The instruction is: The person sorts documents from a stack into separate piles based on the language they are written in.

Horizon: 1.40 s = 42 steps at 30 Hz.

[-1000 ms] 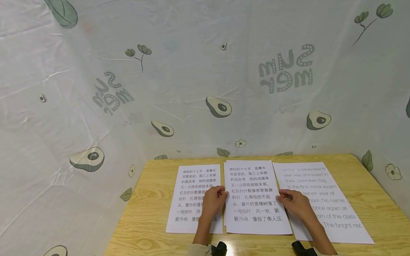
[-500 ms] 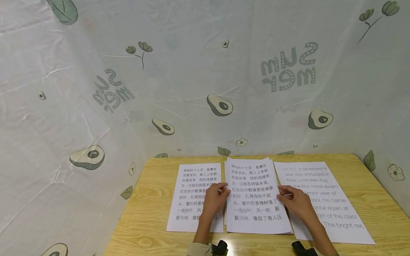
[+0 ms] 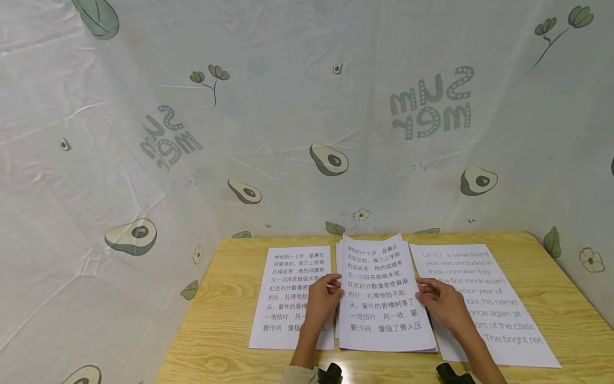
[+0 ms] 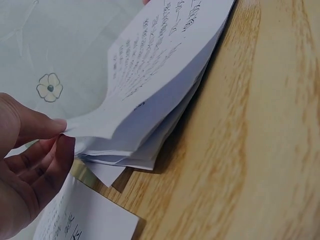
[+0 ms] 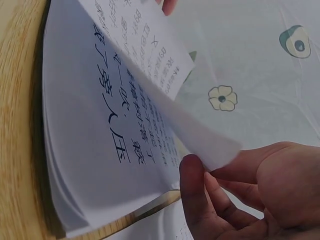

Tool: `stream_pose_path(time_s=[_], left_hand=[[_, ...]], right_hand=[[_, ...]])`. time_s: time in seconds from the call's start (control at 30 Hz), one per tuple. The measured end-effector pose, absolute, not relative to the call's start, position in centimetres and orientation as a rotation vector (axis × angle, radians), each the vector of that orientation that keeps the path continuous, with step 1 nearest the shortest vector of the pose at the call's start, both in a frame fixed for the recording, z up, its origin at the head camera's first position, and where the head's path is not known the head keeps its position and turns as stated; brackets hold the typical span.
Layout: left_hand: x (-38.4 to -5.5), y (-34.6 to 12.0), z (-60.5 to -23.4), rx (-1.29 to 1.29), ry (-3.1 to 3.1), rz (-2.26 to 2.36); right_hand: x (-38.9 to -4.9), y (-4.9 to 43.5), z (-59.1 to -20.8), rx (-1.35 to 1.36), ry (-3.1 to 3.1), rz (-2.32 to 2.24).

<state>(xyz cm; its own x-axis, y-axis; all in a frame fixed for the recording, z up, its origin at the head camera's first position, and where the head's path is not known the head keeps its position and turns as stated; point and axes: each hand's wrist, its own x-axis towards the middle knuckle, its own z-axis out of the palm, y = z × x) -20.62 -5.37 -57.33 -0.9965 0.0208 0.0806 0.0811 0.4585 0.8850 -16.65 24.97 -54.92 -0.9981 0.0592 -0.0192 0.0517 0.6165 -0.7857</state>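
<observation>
A white sheet of paper (image 3: 381, 298) printed with Chinese characters tops the middle stack in the head view. My left hand (image 3: 320, 301) pinches its left edge between thumb and fingers, and my right hand (image 3: 443, 305) does the same at the right edge. The sheet bows, with its far corners lifted. Further sheets (image 4: 145, 142) lie loosely fanned beneath it in the left wrist view. From the right wrist, the sheet's raised edge (image 5: 215, 145) curls up between thumb and fingers, and printed characters show on the page underneath.
Another Chinese-printed sheet (image 3: 275, 298) lies left of the stack, partly under my left forearm. To the right rests an English-printed sheet (image 3: 508, 314), partly covered by my right hand and forearm. The wooden table (image 3: 206, 314) meets a patterned cloth (image 3: 288, 117) behind.
The far corners of the middle sheet have risen and its surface has bowed. Both hands have stayed at its side edges with hardly any shift.
</observation>
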Motion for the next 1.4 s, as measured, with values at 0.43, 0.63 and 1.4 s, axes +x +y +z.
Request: stream_pose_path(time_s=[0.43, 0.63, 1.4], left_hand=[[-20.8, -5.9, -57.7, -0.064, -2.6, -1.665], [-20.8, -6.6, -57.6, -0.017, -2.564, -1.76], [-20.7, -13.9, -57.6, 0.062, -2.469, -1.908]], right_hand=[[-16.5, 25.2, -54.7, -0.11, -2.807, 1.433], [-16.7, 25.4, -54.9, -0.127, -2.786, 1.557], [-17.6, 19.6, -55.9, -0.169, -2.554, 2.121]])
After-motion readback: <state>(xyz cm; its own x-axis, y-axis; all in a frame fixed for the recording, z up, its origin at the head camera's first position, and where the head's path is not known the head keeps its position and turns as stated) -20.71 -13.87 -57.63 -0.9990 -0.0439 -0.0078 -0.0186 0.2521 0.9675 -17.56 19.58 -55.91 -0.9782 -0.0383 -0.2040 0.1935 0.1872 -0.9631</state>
